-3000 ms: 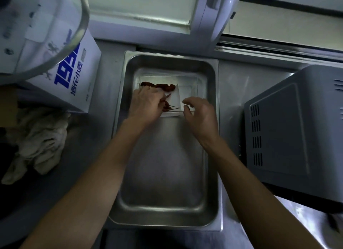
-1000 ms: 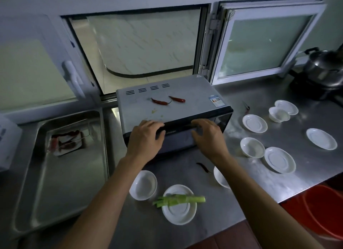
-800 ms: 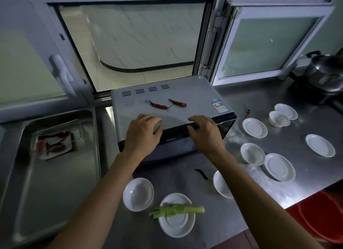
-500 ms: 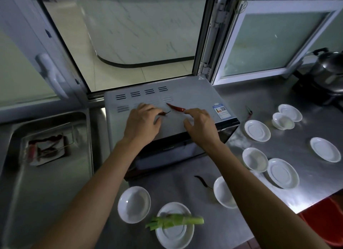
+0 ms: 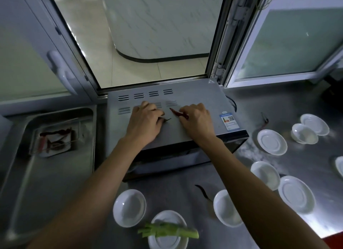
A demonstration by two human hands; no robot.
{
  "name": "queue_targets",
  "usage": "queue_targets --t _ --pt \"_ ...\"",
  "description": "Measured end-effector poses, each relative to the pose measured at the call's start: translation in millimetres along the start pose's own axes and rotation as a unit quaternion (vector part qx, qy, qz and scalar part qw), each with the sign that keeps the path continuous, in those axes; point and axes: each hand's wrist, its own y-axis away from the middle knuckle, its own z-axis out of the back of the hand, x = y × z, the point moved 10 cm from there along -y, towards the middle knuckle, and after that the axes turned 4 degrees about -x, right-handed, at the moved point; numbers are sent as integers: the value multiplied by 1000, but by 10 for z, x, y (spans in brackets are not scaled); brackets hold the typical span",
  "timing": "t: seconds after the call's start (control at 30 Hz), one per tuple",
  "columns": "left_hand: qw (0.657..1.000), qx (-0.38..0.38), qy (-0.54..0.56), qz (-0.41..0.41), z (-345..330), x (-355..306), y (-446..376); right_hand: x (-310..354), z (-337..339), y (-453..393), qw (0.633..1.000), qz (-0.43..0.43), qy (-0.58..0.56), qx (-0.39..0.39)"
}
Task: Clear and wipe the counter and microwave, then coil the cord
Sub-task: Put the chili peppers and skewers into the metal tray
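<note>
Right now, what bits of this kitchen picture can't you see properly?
- Head view: the dark chili on the microwave is mostly hidden under the left hand.
- The sticker print is too small to read.
- The cord disappears behind the microwave.
- A plate is cut off by the right edge.
- The dish in the tray is blurred.
- The right hand covers one end of the red chili.

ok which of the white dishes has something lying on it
The round white dish nearest the camera, at the counter's front edge. A bundle of green stalks lies across it; the other white dishes that can be seen hold nothing.
</note>
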Motion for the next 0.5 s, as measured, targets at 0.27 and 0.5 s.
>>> queue_targets --t 0.27,0.5 --pt "1000 -14 -9 -3 25 -50 41 4 -54 -5 1000 19 -8 4" --pt "999 -41 -10 26 179 -104 152 -6 95 130 997 37 -66 -26"
